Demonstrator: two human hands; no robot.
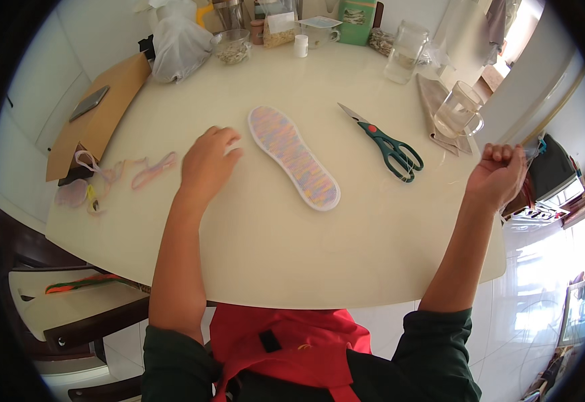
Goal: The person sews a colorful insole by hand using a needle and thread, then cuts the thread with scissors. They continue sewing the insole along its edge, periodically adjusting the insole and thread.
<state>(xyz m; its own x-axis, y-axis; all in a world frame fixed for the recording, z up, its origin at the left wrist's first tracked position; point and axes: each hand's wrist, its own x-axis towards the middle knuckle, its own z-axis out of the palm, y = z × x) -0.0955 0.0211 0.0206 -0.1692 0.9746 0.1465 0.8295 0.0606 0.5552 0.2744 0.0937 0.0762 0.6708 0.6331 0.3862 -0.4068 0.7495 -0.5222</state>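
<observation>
A shoe insole (295, 158) with a knitted-looking pattern of pink, blue and yellow and a white edge lies flat on the table, tilted from upper left to lower right. Just left of it is my left hand (209, 161), fingers apart and lightly curled, holding nothing I can see. My right hand (498, 173) is raised out by the table's right edge with its fingers curled in. A faint translucent blur shows by its thumb; anything inside the fist is hidden. Between insole and right hand rest green-handled scissors (388, 143), with thin thread around the handle loops.
Pastel ribbons or yarn (154, 171) and a yellow thread snipper (92, 198) lie at left, by a cardboard box (106, 100) with a phone (89, 103). A glass mug (458, 110) stands on a folded cloth (435, 108). Behind are a glass jar (407, 53) and bowl (231, 46).
</observation>
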